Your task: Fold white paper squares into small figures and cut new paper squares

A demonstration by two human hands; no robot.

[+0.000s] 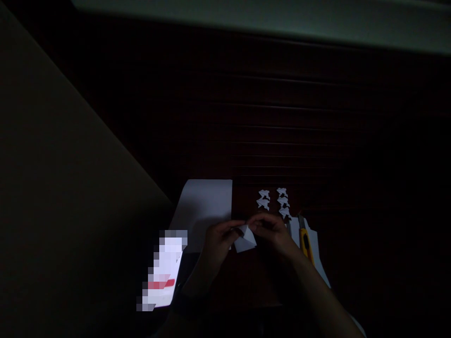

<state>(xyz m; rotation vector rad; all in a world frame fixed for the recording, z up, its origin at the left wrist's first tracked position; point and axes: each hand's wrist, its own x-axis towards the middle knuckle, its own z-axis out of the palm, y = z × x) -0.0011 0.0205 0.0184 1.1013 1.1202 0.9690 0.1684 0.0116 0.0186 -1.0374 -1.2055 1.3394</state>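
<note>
Between my two hands is a small folded piece of white paper (245, 241), with crease lines and a pointed top. My left hand (220, 237) pinches its upper left side, thumb and fingers closed on it. On the upper right, my right hand (271, 230) grips the same paper with bent fingers. The fingertips of both hands almost meet at the paper's top and partly hide it. Beyond my hands lie several small folded paper figures (263, 203), set in two columns on the dark table (243, 281).
A large white sheet (207, 202) lies left of my hands. Nearer on the left, a lit screen (165, 267) shows a blurred picture. To the right, a yellow utility knife (306, 241) rests on white paper sheets (318, 256). Dark slatted panelling (246, 105) rises behind; the room is dim.
</note>
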